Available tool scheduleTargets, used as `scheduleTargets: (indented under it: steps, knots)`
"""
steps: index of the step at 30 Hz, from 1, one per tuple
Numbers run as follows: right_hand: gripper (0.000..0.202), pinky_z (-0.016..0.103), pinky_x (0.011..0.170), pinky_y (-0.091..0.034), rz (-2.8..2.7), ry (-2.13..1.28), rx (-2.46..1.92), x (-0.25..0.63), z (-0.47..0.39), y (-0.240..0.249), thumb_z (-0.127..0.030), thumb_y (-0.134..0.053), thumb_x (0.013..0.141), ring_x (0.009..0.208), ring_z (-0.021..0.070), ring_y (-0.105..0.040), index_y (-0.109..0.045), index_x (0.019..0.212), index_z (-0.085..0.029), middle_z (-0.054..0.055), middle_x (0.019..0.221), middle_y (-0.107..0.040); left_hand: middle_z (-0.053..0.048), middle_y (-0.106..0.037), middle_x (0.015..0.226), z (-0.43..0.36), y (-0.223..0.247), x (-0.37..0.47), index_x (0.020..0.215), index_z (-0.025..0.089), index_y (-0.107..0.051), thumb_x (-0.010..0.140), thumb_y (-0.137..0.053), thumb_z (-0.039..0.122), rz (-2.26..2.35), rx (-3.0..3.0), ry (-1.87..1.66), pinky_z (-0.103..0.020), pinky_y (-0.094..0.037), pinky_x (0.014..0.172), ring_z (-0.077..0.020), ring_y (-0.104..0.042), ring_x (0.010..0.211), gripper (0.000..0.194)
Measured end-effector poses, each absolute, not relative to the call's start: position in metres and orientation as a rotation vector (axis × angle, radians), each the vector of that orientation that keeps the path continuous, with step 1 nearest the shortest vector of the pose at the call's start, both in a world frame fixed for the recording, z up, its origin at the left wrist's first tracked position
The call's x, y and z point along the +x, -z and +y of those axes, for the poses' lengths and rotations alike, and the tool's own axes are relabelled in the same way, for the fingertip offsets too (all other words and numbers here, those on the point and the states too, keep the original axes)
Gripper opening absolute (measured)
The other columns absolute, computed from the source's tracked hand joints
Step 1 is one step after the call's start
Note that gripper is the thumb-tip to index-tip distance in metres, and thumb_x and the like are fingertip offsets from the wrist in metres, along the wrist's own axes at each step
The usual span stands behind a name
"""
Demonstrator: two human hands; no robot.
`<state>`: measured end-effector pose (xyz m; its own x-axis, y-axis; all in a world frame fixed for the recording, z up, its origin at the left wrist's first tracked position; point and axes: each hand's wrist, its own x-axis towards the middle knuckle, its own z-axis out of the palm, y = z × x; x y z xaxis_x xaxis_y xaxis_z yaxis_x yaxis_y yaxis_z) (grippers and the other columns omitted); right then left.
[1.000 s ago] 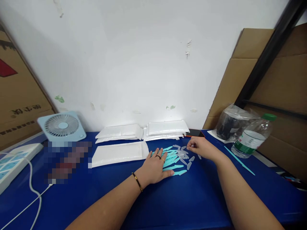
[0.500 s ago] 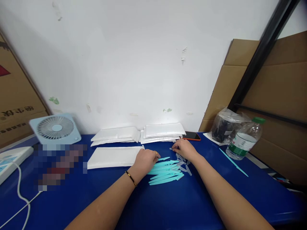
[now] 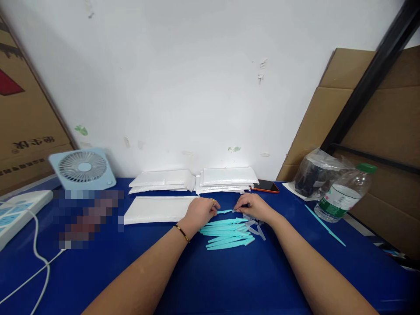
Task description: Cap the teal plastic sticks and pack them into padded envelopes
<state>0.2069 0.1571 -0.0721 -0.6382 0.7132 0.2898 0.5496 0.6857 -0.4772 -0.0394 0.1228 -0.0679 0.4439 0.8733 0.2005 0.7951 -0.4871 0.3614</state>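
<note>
My left hand (image 3: pixel 199 214) is closed on a turquoise eyebrow razor (image 3: pixel 225 211), whose blade end points right. Opposite it, my right hand (image 3: pixel 255 207) pinches a small clear blade cap (image 3: pixel 234 210) at the razor's tip; whether the cap is on the blade I cannot tell. Below the hands lies a fanned pile of turquoise eyebrow razors (image 3: pixel 225 234). Several loose clear caps (image 3: pixel 261 232) are scattered at the pile's right end, partly beneath my right hand. One more razor (image 3: pixel 324 225) lies apart, far to the right.
White padded envelopes (image 3: pixel 160 209) lie left of and behind the hands, some stacked against the wall. A phone (image 3: pixel 266 187) is behind my right hand. To the right stand a bottle (image 3: pixel 344 194) and a bagged dark object (image 3: pixel 306 179); a fan (image 3: pixel 84 168) and power strip (image 3: pixel 24 214) are left.
My right hand has picked up a clear cap from the table and brought it to the razor's tip. My left hand has raised the razor slightly above the pile. The view has shifted a little.
</note>
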Motion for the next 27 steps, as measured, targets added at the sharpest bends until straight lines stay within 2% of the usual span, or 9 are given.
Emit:
scheduleTargets:
  steps: [8, 11, 14, 17, 22, 27]
  knots:
    - [0.011, 0.026, 0.072, -0.044, -2.439, -0.485, -0.952, 0.181, 0.149, 0.071, -0.027, -0.064, 0.076, 0.079, 0.0155, -0.06, -0.073, 0.082, -0.025, 0.002, 0.079, -0.069, 0.007, -0.071, 0.079, 0.128, 0.073, -0.038, 0.102, 0.026, -0.061, 0.075, -0.058, 0.02, 1.377, 2.315, -0.615, -0.021, -0.043, 0.072, -0.0114, -0.063, 0.081, 0.028]
    - [0.013, 0.028, 0.075, -0.045, -2.406, -0.49, -0.977, 0.191, 0.148, 0.063, -0.029, -0.062, 0.077, 0.082, 0.0166, -0.061, -0.072, 0.084, -0.024, 0.003, 0.083, -0.069, 0.004, -0.069, 0.088, 0.124, 0.069, -0.038, 0.106, 0.026, -0.06, 0.073, -0.061, 0.026, 1.391, 2.362, -0.663, -0.022, -0.042, 0.072, -0.0131, -0.061, 0.083, 0.033]
    - [0.018, 0.029, 0.074, -0.046, -2.329, -0.545, -1.067, 0.215, 0.145, 0.05, -0.033, -0.061, 0.077, 0.081, 0.0172, -0.061, -0.072, 0.084, -0.021, 0.005, 0.085, -0.069, 0.001, -0.068, 0.09, 0.119, 0.063, -0.038, 0.092, 0.024, -0.066, 0.072, -0.063, 0.036, 1.335, 2.418, -0.606, -0.022, -0.041, 0.065, -0.0144, -0.06, 0.079, 0.024]
    - [0.022, 0.026, 0.066, -0.047, -2.368, -0.662, -1.199, 0.234, 0.14, 0.044, -0.037, -0.063, 0.073, 0.073, 0.0161, -0.061, -0.072, 0.083, -0.02, 0.004, 0.081, -0.068, 0.002, -0.068, 0.079, 0.116, 0.061, -0.037, 0.08, 0.024, -0.069, 0.072, -0.061, 0.035, 1.271, 2.447, -0.46, -0.021, -0.038, 0.057, -0.0134, -0.059, 0.071, 0.015]
    - [0.019, 0.024, 0.061, -0.046, -2.452, -0.672, -1.29, 0.234, 0.138, 0.05, -0.034, -0.067, 0.068, 0.067, 0.0148, -0.061, -0.073, 0.078, -0.019, 0.004, 0.079, -0.067, 0.001, -0.068, 0.075, 0.116, 0.062, -0.039, 0.074, 0.022, -0.068, 0.074, -0.053, 0.025, 1.38, 2.454, -0.392, -0.021, -0.037, 0.056, -0.0136, -0.059, 0.07, 0.015]
    - [0.014, 0.023, 0.06, -0.045, -2.473, -0.558, -1.294, 0.234, 0.14, 0.055, -0.023, -0.061, 0.068, 0.066, 0.0145, -0.061, -0.072, 0.077, -0.021, 0.002, 0.079, -0.068, 0.001, -0.068, 0.075, 0.116, 0.059, -0.044, 0.073, 0.022, -0.066, 0.072, -0.056, 0.033, 1.467, 2.428, -0.4, -0.022, -0.036, 0.054, -0.0135, -0.059, 0.068, 0.014]
